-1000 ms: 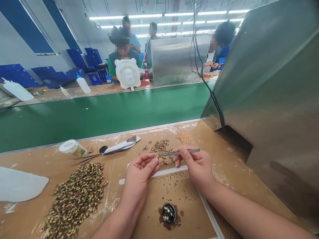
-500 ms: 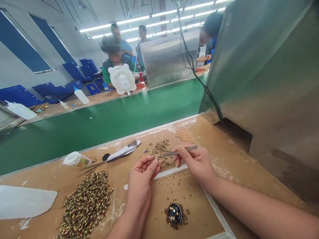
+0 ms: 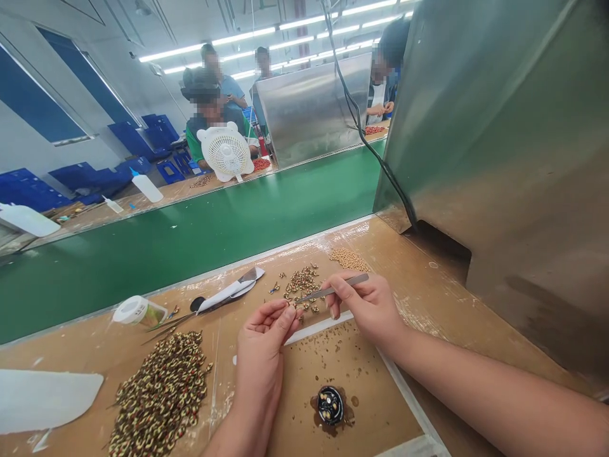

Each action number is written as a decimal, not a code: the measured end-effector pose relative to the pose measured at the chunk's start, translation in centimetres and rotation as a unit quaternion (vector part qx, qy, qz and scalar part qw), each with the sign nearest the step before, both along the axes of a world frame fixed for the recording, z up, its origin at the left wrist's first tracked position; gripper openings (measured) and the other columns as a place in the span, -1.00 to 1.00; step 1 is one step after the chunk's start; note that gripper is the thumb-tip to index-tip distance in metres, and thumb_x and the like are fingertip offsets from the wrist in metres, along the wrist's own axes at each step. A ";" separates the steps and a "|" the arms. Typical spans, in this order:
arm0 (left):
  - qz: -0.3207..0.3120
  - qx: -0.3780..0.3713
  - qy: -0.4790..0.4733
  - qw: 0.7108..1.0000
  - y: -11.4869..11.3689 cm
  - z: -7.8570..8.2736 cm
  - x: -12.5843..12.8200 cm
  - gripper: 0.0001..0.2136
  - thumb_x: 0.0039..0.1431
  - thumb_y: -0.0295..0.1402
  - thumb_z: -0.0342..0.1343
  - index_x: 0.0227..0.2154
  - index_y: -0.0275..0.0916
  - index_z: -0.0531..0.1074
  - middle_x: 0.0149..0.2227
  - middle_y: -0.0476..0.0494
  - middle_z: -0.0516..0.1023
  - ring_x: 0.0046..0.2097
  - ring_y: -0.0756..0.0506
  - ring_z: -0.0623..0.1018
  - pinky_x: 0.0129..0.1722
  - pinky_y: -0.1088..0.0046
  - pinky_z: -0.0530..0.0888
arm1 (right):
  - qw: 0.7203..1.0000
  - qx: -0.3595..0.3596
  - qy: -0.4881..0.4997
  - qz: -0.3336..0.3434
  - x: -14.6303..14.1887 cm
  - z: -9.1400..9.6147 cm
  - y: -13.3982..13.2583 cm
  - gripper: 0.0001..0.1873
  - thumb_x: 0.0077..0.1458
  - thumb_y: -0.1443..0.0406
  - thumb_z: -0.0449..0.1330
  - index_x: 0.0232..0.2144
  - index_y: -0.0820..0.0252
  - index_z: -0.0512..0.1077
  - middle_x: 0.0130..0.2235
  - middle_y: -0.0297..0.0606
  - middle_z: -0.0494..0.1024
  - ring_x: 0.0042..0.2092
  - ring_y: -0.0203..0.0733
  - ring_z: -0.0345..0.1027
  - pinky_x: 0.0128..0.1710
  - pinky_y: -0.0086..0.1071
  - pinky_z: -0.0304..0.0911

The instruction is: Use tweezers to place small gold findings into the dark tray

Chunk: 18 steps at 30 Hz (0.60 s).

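Note:
My right hand [image 3: 368,304] pinches metal tweezers [image 3: 328,291], whose tips reach left to my left fingertips. My left hand [image 3: 264,333] is closed in a pinch on a tiny part I cannot make out. Just beyond both hands lies a small heap of brown and gold parts [image 3: 301,282] on the brown worktop [image 3: 428,298]. A larger heap of the same kind of parts [image 3: 159,390] lies at the lower left. A small black round dish [image 3: 330,404] with a few pieces in it sits near my wrists.
A white-lidded jar [image 3: 137,310], a folded paper and a dark tool [image 3: 223,295] lie left of my hands. A green conveyor belt [image 3: 190,235] runs behind the worktop. A steel housing [image 3: 499,158] stands at the right. Several people and a white fan [image 3: 224,152] are across the belt.
The view has swung slightly right and down. Both hands keep their pinch and stay together over the small heap, tweezers still at my left fingertips.

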<state>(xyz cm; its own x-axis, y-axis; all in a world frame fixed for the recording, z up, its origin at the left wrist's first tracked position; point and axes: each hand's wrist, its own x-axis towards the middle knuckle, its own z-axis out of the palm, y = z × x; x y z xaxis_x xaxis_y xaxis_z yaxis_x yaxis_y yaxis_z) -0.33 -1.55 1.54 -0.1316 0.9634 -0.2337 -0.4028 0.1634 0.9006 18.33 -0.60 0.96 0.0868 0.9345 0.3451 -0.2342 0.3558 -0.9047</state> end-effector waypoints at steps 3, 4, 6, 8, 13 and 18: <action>0.019 0.018 0.008 1.000 0.0 0.0 0.2 -0.50 -0.36 -0.29 0.69 -0.30 -0.27 0.63 -0.39 -0.06 0.72 -0.33 -0.08 0.75 -0.33 0.59 0.67 | 1.000 0.002 0.009 0.014 0.0 0.2 0.0 -0.65 0.31 0.06 0.31 -0.40 0.14 0.67 -0.53 -0.32 0.55 -0.58 -0.33 0.42 -0.57 -0.42 0.36; 0.022 0.025 0.012 0.999 0.0 0.0 0.2 -0.50 -0.35 -0.29 0.69 -0.29 -0.28 0.63 -0.38 -0.07 0.72 -0.33 -0.08 0.75 -0.33 0.58 0.68 | 1.000 0.003 0.011 0.017 0.0 0.3 0.0 -0.65 0.31 0.05 0.31 -0.40 0.15 0.66 -0.52 -0.32 0.54 -0.58 -0.34 0.42 -0.57 -0.42 0.36; 0.027 0.039 0.021 0.999 -0.1 -0.2 0.2 -0.52 -0.30 -0.30 0.68 -0.29 -0.29 0.61 -0.38 -0.09 0.72 -0.32 -0.09 0.75 -0.32 0.56 0.68 | 1.000 0.006 0.011 0.020 0.0 0.4 0.0 -0.64 0.30 0.04 0.32 -0.40 0.15 0.66 -0.52 -0.33 0.54 -0.57 -0.34 0.42 -0.57 -0.43 0.36; 0.030 0.052 0.032 0.998 -0.1 -0.5 0.0 -0.56 -0.25 -0.31 0.66 -0.30 -0.29 0.60 -0.39 -0.09 0.71 -0.31 -0.09 0.75 -0.31 0.55 0.68 | 1.000 0.008 0.008 0.017 0.0 0.5 -0.1 -0.63 0.31 0.03 0.31 -0.40 0.16 0.65 -0.51 -0.33 0.53 -0.57 -0.34 0.43 -0.57 -0.43 0.36; 0.025 0.072 0.068 0.995 -0.3 -0.7 -0.2 -0.59 -0.17 -0.29 0.63 -0.30 -0.27 0.57 -0.39 -0.06 0.69 -0.31 -0.08 0.73 -0.29 0.53 0.68 | 1.000 -0.008 0.008 0.024 -0.1 0.4 -0.1 -0.59 0.30 0.00 0.31 -0.40 0.19 0.64 -0.51 -0.31 0.54 -0.55 -0.33 0.44 -0.54 -0.41 0.37; 0.002 0.068 0.188 0.980 0.2 0.6 -1.5 -0.57 -0.10 -0.17 0.58 -0.24 -0.25 0.56 -0.33 -0.12 0.70 -0.32 -0.09 0.70 -0.41 0.53 0.61 | 0.989 -0.081 0.118 0.024 0.3 -0.6 1.6 -0.55 0.25 -0.07 0.34 -0.21 0.22 0.66 -0.40 -0.22 0.65 -0.47 -0.28 0.49 -0.42 -0.37 0.48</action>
<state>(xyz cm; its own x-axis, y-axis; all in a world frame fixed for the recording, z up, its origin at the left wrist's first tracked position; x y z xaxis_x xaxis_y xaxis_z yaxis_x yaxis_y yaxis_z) -1.82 -1.30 2.14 -0.1878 0.9815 -0.0374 -0.0389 0.0306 0.9988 18.61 0.96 0.33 0.1012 0.9808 0.1667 -0.4598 0.1947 -0.8664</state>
